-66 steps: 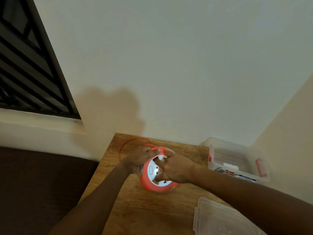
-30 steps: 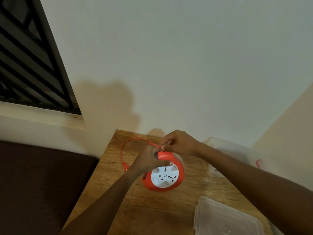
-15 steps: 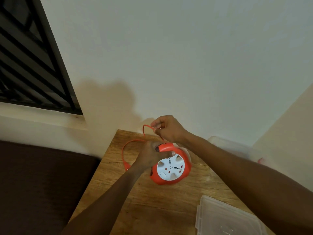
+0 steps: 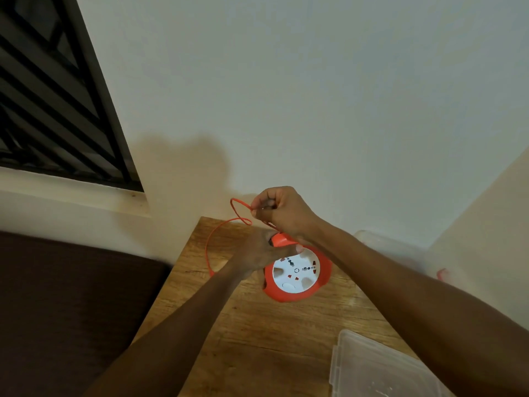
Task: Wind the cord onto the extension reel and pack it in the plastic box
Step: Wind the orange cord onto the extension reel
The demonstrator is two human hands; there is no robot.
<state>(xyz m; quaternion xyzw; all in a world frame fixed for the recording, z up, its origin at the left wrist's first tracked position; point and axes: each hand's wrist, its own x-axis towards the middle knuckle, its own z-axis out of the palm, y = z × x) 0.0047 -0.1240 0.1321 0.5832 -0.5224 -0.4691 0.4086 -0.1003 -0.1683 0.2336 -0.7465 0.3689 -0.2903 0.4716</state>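
On the left of the wooden worktop [image 4: 257, 339] the loose orange cord [image 4: 206, 247] arcs out toward the left edge and back up to a small twisted loop near the far wall. The left hand [image 4: 257, 253] is closed around the top edge of the extension reel [image 4: 296, 275], thumb pressed on its orange rim, holding it tilted up on the worktop. Just above, the right hand [image 4: 282, 212] is curled shut, pinching the cord between fingertips. Winding looks only partly done. To do it well, I would undo that twist before feeding the cord in, keep light tension with the right hand, and keep the reel steady so turns lie flat. To the right, the plastic box [image 4: 380, 242] sits at the far edge, well clear, its lid [image 4: 372, 368] lying near.
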